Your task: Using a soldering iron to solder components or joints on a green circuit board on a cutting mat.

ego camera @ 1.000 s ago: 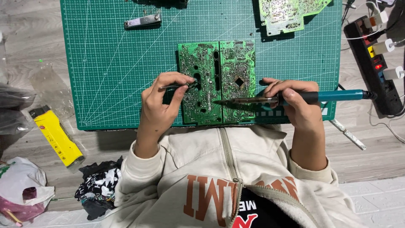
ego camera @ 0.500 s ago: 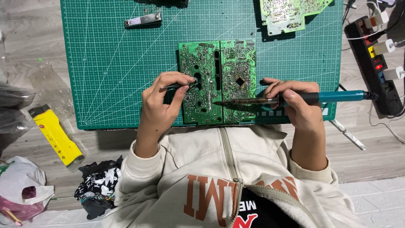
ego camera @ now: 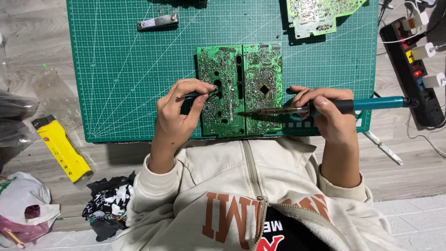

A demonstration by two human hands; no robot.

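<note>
Two hands worked over a green circuit board (ego camera: 239, 88) lying on the cutting mat (ego camera: 116, 69): left hand (ego camera: 179, 116) fingers pinched tweezers (ego camera: 197, 95) against it, right hand (ego camera: 325, 116) gripped a soldering iron (ego camera: 320, 108), tip touching the board.

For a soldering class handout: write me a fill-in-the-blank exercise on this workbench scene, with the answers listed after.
1. The right hand holds a soldering iron with a ____ handle.
2. The left hand holds thin ____ against the circuit board.
3. The board lies on a green cutting ____.
4. Left of the mat, on the floor, lies a ____ utility knife.

Answers: teal; tweezers; mat; yellow
</note>
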